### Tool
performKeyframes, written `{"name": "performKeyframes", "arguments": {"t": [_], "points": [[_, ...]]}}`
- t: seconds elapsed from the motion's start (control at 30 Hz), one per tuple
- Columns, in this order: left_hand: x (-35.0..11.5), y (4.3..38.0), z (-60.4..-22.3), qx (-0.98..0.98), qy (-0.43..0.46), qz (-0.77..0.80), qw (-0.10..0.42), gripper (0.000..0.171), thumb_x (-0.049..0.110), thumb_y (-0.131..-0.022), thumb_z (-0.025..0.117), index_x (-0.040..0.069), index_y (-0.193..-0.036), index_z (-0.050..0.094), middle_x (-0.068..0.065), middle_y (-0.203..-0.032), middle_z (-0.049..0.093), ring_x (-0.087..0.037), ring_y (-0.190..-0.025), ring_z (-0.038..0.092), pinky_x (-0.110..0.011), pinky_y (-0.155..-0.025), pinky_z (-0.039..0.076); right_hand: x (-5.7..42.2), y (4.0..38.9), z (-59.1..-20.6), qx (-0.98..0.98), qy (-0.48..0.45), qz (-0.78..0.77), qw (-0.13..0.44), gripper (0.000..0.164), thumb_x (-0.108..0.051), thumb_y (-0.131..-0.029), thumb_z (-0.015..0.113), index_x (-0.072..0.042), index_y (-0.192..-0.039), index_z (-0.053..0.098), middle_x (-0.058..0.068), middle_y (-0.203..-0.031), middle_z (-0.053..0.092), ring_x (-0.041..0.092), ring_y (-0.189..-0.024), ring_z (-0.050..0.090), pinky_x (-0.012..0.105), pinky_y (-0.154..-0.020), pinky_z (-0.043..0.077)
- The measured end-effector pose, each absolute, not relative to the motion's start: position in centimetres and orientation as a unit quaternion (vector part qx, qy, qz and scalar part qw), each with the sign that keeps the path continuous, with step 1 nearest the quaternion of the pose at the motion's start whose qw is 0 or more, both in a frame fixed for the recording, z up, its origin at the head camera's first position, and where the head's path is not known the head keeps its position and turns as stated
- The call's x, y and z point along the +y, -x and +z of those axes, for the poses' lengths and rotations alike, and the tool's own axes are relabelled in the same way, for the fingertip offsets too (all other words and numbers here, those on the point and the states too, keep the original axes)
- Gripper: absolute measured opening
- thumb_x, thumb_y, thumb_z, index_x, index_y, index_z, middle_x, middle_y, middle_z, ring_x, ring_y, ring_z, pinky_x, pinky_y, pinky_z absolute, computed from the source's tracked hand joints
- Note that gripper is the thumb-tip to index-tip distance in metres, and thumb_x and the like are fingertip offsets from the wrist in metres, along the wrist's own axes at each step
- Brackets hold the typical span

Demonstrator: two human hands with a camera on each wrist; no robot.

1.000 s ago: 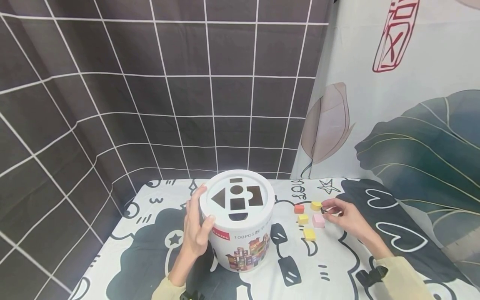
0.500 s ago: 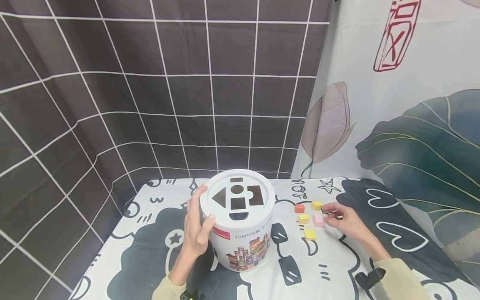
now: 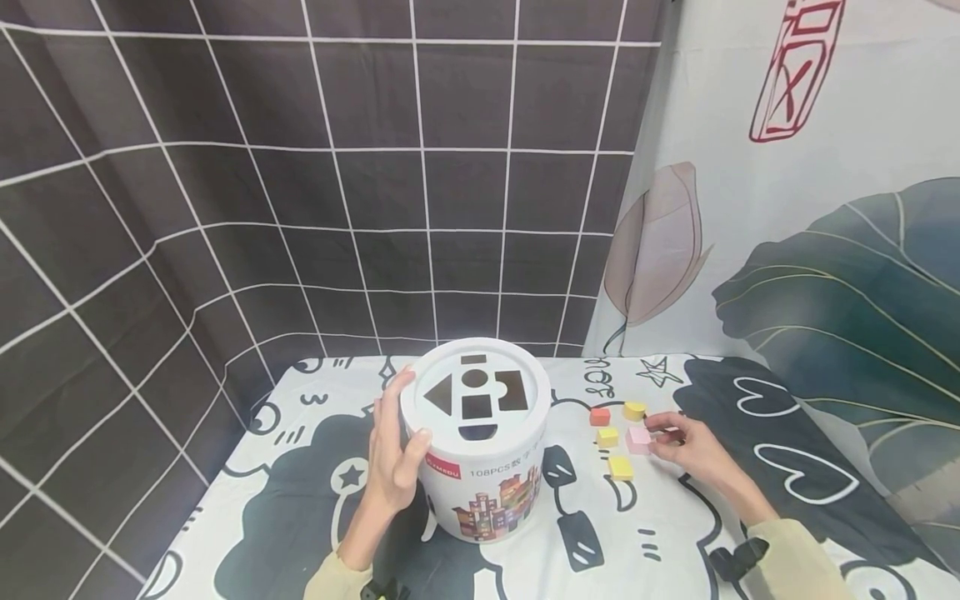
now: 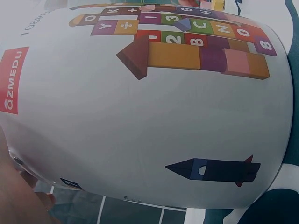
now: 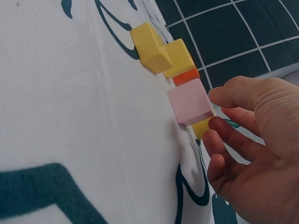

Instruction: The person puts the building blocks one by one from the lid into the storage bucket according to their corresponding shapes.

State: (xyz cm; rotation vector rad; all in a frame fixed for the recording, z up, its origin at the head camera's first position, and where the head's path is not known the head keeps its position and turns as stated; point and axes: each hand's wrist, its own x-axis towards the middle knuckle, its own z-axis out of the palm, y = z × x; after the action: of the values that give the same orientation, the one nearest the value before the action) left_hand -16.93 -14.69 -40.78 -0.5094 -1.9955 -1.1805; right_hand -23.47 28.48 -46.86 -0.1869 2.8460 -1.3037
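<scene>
A white round bucket (image 3: 487,492) of toy blocks, its lid (image 3: 435,429) cut with shaped holes, stands upright on the table. My left hand (image 3: 393,454) grips its left side, thumb at the front of the rim and fingers farther back; the left wrist view is mostly filled by the printed bucket wall (image 4: 131,121). At the right, my right hand (image 3: 686,442) is beside a pink block (image 3: 638,439). In the right wrist view, thumb and fingertips (image 5: 217,123) are right at the edge of the pink block (image 5: 190,102), loosely bent and spread apart.
Around the pink block lie an orange block (image 3: 599,417), a round yellow block (image 3: 633,410), and two more yellow pieces, a small block (image 3: 607,437) and a larger block (image 3: 620,468). A patterned cloth (image 3: 600,542) covers the table. Dark grid fabric (image 3: 465,192) hangs behind it.
My right hand has shifted slightly down, from near the round yellow block to beside the pink block. The left hand, bucket and blocks stay in place.
</scene>
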Motion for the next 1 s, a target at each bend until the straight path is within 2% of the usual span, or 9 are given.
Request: {"name": "performKeyframes", "arguments": {"t": [0.23, 0.43, 0.67, 1.0], "points": [[-14.6, 16.8, -40.8, -0.778, 0.198, -0.465, 0.374, 0.071, 0.029, -0.078, 0.046, 0.002, -0.144, 0.044, -0.013, -0.149, 0.047, -0.034, -0.121, 0.046, -0.058, -0.088, 0.035, 28.6, 23.8, -47.5, 0.909, 0.046, -0.413, 0.002, 0.043, -0.003, -0.084, 0.070, 0.003, -0.125, 0.060, 0.019, -0.115, 0.063, 0.029, -0.095, 0.059, 0.033, -0.071, 0.049], [-14.6, 16.9, -40.8, -0.774, 0.205, -0.460, 0.383, 0.071, 0.028, -0.078, 0.046, 0.003, -0.144, 0.044, -0.013, -0.149, 0.048, -0.033, -0.120, 0.046, -0.058, -0.085, 0.037, 28.6, 23.9, -47.8, 0.910, 0.040, -0.413, 0.006, 0.044, -0.002, -0.083, 0.071, 0.004, -0.126, 0.060, 0.019, -0.113, 0.063, 0.028, -0.094, 0.060, 0.032, -0.069, 0.049], [-14.6, 16.8, -40.7, -0.777, 0.203, -0.459, 0.379, 0.071, 0.028, -0.078, 0.046, 0.002, -0.144, 0.043, -0.013, -0.149, 0.047, -0.034, -0.122, 0.046, -0.057, -0.089, 0.035, 28.6, 24.2, -48.2, 0.911, 0.036, -0.410, 0.001, 0.042, -0.002, -0.083, 0.072, 0.004, -0.123, 0.062, 0.017, -0.109, 0.064, 0.026, -0.089, 0.061, 0.029, -0.066, 0.048], [-14.6, 16.9, -40.7, -0.778, 0.202, -0.458, 0.380, 0.072, 0.029, -0.078, 0.046, 0.000, -0.144, 0.044, -0.015, -0.148, 0.048, -0.033, -0.117, 0.046, -0.056, -0.086, 0.036, 28.5, 24.3, -48.3, 0.915, 0.026, -0.402, 0.002, 0.041, -0.004, -0.083, 0.073, 0.004, -0.122, 0.062, 0.013, -0.103, 0.065, 0.026, -0.088, 0.059, 0.032, -0.066, 0.048]]}}
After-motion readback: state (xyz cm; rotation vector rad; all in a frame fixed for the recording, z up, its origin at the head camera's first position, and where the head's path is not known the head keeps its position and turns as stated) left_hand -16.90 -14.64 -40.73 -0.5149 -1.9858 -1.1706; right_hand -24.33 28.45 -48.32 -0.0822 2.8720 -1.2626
